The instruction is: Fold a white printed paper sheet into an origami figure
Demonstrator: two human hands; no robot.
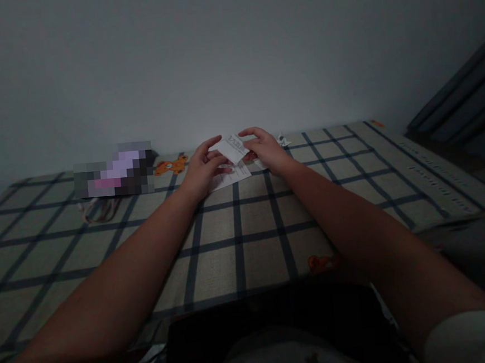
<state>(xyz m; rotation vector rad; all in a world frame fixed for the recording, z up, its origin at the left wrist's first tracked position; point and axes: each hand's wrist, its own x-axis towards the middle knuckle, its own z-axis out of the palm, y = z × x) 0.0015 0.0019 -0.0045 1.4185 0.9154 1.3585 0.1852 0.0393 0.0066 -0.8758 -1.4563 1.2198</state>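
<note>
A small white piece of folded paper [232,149] with printed characters is held up between my two hands, slightly above the checked cloth. My left hand [204,166] has its fingers curled at the paper's left side, index finger raised. At the right edge, my right hand [266,149] grips the paper between thumb and fingers, its index finger stretched over the top. Below lies a flat printed sheet [236,175], partly covered by the left fingers. Just behind my right hand is a small white folded paper piece [283,140], its exact shape unclear.
A checked tablecloth [253,217] with bear prints covers the table, which meets a plain wall [232,53]. At left stands a blurred-out purple and pink object [118,171], with a looped cord [100,212] in front. Dark fabric folds [466,97] hang at far right.
</note>
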